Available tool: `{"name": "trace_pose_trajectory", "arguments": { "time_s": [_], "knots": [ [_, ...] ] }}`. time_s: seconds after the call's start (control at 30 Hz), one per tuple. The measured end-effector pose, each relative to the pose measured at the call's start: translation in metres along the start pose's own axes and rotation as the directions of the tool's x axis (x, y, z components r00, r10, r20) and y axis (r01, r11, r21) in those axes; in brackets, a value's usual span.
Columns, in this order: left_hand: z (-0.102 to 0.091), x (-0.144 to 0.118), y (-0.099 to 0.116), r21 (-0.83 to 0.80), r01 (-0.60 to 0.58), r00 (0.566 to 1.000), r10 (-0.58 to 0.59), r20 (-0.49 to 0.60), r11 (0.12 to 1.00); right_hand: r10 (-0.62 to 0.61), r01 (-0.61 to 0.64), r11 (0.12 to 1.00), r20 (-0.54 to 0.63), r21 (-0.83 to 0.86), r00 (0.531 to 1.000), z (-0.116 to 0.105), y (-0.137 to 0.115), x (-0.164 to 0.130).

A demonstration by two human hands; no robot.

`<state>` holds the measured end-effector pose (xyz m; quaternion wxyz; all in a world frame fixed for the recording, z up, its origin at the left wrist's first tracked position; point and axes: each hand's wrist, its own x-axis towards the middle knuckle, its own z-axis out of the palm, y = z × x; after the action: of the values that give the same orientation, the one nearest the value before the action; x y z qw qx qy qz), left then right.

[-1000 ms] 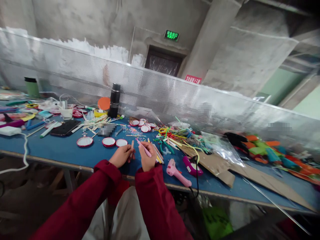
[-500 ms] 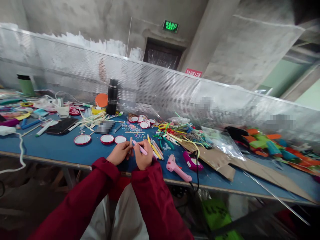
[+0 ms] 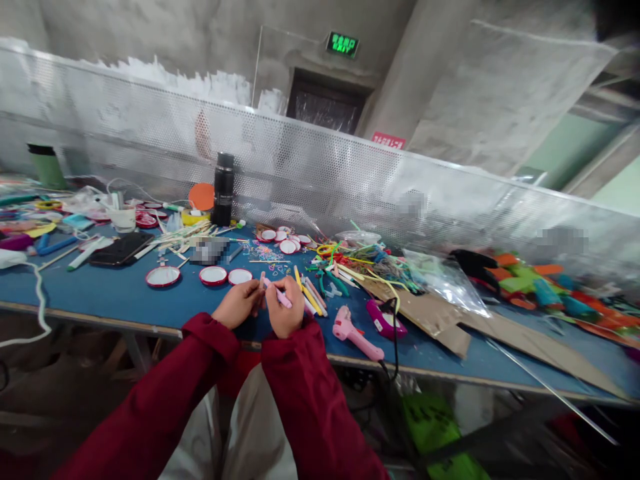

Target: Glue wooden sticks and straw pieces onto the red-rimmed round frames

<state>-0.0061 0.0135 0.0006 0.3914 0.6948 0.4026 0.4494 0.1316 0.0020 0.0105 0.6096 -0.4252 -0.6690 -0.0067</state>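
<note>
Hands (image 3: pixel 239 303) closer together since before, pink stick (image 3: pixel 277 294) tip perhaps hidden.

Dim, flat indoor light; soft shadows; wide-angle bending at edges; right side smeared; exit sign (image 3: pixel 343 45) glows green.

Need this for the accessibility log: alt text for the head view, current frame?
A person in red sleeves holds a pale stick in the left hand and a pink stick in the right hand, over a cluttered blue table. A pink glue gun lies to the right; red-rimmed lids sit just beyond the hands.
</note>
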Motion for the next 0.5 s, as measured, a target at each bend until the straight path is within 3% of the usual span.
{"name": "trace_pose_trajectory", "arguments": {
  "time_s": [0.23,0.5],
  "knots": [
    [-0.0009,-0.0009,0.0048,-0.048,0.028,1.000,-0.028,0.009,0.998,-0.005,0.002,0.999,-0.064,-0.048,0.998,0.0003,0.0023,0.0008],
    [0.0006,-0.0010,0.0049,-0.078,0.026,1.000,-0.026,0.008,0.997,-0.020,0.020,1.000,-0.010,0.003,1.000,-0.0004,-0.0015,0.0002]
  ]
}}
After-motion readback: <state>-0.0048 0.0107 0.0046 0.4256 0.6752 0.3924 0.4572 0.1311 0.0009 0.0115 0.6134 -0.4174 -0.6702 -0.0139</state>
